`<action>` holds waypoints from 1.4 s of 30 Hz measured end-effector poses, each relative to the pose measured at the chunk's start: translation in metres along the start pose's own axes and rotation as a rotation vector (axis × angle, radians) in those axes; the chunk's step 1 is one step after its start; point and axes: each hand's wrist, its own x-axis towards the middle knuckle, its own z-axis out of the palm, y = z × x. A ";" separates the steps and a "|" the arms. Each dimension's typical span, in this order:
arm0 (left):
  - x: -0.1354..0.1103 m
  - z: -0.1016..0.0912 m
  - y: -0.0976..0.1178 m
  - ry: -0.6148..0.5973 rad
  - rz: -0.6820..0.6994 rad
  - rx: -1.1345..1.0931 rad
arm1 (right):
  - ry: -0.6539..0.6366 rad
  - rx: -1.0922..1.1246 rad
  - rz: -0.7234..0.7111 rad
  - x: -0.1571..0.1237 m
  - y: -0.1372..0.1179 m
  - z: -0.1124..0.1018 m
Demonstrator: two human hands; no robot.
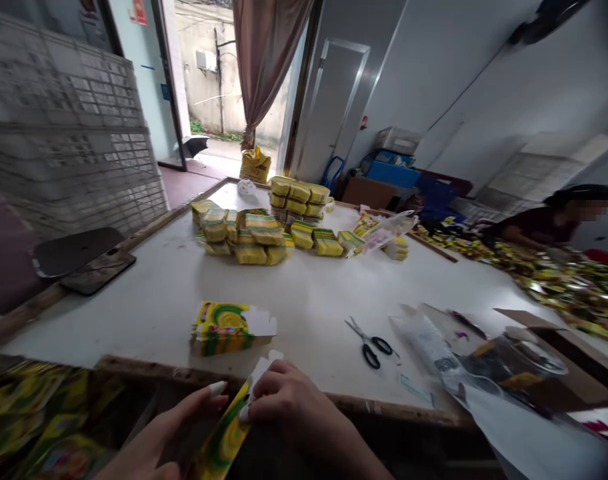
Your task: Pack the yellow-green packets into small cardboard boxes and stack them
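Observation:
A flattened yellow-and-green printed carton [227,433] with a white flap at its upper end is tilted over the table's near edge. My right hand [289,407] is closed on its upper right side, fingers bent over the edge. Left of the carton is my left hand [179,420], one finger stretched out toward it with a small gap; its other fingers are partly hidden or cut off below. Just beyond the hands, a small stack of similar cartons [224,328] lies on the white table [304,320], white flaps to the right.
Black-handled scissors [370,345] lie open to the right, near a clear plastic bag [424,340] and a plastic tub [519,360]. Bundled cartons [249,233] are piled farther back. A phone [100,272] rests at left, above yellow packets [39,420]. A person [539,223] sits behind heaped packets at right.

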 end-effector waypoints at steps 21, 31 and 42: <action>0.009 0.079 0.015 0.413 0.320 0.603 | 0.286 1.483 0.785 0.007 0.012 0.043; 0.021 0.069 0.014 0.407 0.533 1.000 | 0.245 1.310 0.834 -0.004 0.020 0.041; 0.027 0.071 0.024 0.371 0.572 1.108 | 0.308 1.122 0.926 -0.004 0.016 0.042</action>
